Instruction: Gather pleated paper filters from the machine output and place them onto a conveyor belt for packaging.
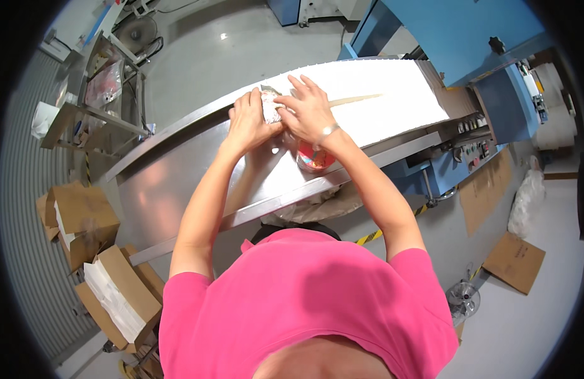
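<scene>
My left hand (246,121) rests at the left side of a small, shiny printed plastic packet (271,108), its fingers close together and bent around the packet's edge. From the right, my right hand (308,112) touches the same packet; two of its fingers stretch away, apart from the others. The packet lies where the metal table (178,183) meets a white conveyor belt (380,95), and my fingers partly hide it. Below my right wrist sits a round, red-and-clear package (314,158), close to the near rail.
A blue machine (475,38) stands at the belt's right end. Raised metal rails edge the table. Open cardboard boxes (118,297) stand at lower left, beneath a metal rack (109,114). A flat cardboard piece (514,262) and a plastic bag (525,199) are at right.
</scene>
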The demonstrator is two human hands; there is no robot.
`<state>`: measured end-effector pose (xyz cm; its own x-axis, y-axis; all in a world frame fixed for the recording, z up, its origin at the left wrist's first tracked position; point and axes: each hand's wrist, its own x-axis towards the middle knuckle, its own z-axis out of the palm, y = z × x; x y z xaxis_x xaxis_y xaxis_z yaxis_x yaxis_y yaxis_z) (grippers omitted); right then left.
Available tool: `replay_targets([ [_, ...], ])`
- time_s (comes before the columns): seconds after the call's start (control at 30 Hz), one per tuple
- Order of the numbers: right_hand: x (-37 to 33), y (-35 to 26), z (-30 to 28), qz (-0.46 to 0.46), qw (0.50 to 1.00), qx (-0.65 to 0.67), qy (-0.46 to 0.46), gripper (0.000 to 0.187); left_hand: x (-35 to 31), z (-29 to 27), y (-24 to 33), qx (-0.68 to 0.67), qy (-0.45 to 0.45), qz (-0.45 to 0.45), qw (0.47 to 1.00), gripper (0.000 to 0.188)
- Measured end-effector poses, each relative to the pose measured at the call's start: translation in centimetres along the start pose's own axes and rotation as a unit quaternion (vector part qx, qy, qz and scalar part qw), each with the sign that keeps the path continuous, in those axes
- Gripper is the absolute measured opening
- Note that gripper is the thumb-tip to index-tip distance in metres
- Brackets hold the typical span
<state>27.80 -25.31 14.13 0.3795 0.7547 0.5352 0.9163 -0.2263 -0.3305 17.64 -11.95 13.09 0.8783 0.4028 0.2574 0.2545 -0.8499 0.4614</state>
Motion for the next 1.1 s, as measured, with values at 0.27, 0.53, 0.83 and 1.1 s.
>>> replay_targets([
  [0.27,0.8,0.9,1.3,0.018,0.996,-0.038,-0.08,0.027,-1.4,-4.8,-1.4,-0.232,-0.271,-0.066,0.932,0.067],
  [0.53,0.9,1.0,1.3,-0.009,0.995,0.005,-0.096,0.029,1.7,2.4,-3.3,-0.356,-0.002,-0.206,0.911,0.048],
  [0.83,1.0,1.1,0.6,-0.047,0.987,0.044,-0.146,0.048,1.1,2.0,-4.1,-0.429,-0.05,-0.241,0.869,0.029],
  [1.1,1.1,1.5,0.2,-0.1,0.975,-0.029,-0.199,0.062,1.1,2.6,-3.3,-0.49,-0.069,-0.272,0.825,0.018],
])
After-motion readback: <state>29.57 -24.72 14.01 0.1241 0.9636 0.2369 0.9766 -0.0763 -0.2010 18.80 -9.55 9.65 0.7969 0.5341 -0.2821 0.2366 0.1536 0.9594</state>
